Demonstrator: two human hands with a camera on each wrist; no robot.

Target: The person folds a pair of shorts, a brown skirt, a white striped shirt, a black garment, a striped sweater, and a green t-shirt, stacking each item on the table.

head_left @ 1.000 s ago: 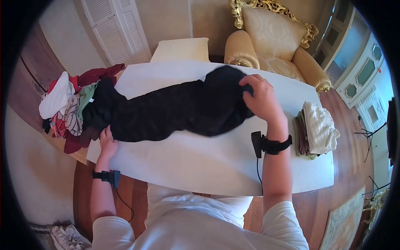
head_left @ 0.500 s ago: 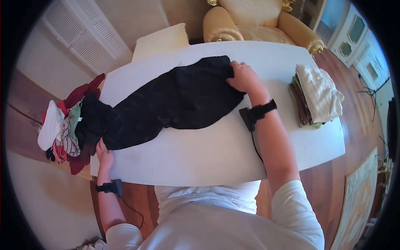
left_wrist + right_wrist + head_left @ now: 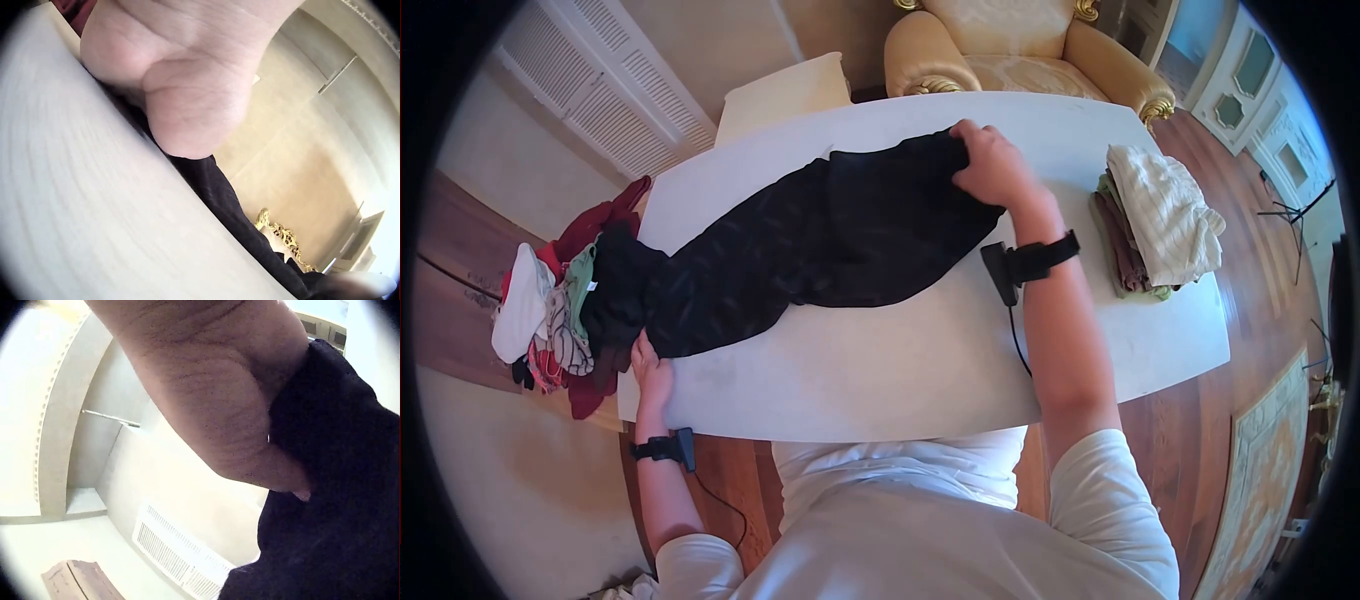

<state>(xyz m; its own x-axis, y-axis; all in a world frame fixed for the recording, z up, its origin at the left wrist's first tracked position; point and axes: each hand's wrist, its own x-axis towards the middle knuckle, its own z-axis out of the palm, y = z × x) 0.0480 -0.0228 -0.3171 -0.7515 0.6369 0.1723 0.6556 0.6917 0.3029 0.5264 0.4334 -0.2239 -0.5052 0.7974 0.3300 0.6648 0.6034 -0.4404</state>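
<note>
From the head view, a black garment (image 3: 820,240) is lying stretched across the white table (image 3: 900,370). The right hand (image 3: 995,165) is gripping its far end, the left hand (image 3: 650,370) pinching its end at the left edge.

In the left wrist view, the fingers are hiding behind the palm (image 3: 187,94).

In the right wrist view, the thumb (image 3: 275,472) is pressing into bunched black cloth (image 3: 331,506).

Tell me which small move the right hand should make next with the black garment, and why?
Probably draw the right hand outward to pull flat the long black fabric garment. Its grip bunches the far end, the left hand holds the other end on the white table, and wrinkles lie between.
</note>
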